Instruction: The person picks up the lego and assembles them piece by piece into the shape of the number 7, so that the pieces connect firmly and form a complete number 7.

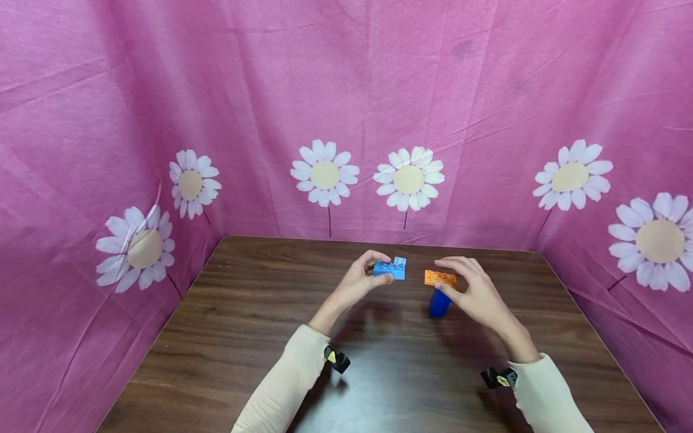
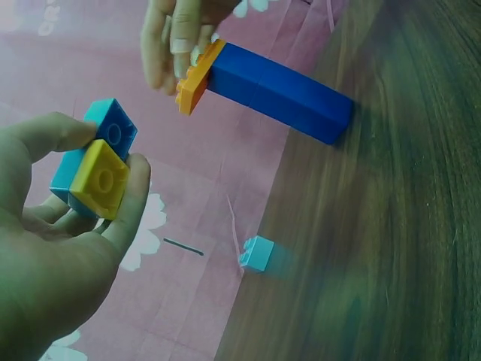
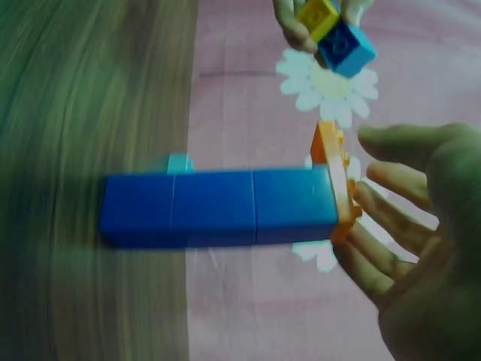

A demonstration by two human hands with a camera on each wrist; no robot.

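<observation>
Between thumb and fingers, my left hand (image 1: pixel 354 279) holds a light-blue toy brick (image 1: pixel 385 270) raised over the table. A yellow brick (image 2: pixel 101 179) is joined to its underside, as the left wrist view shows. My right hand (image 1: pixel 476 291) is around the orange studded plate (image 1: pixel 440 278) that caps an upright tower of dark-blue bricks (image 3: pixel 214 209). In the right wrist view its fingertips reach the plate's edge, while the thumb is apart from it. The tower stands on the table.
A small light-blue brick (image 2: pixel 258 254) sits farther back on the brown wooden table (image 1: pixel 243 337); in the head view it shows just behind the held brick. Pink cloth (image 1: pixel 260 90) with printed daisies hangs around the back and sides. Each wrist wears a small black camera (image 1: pixel 338 359).
</observation>
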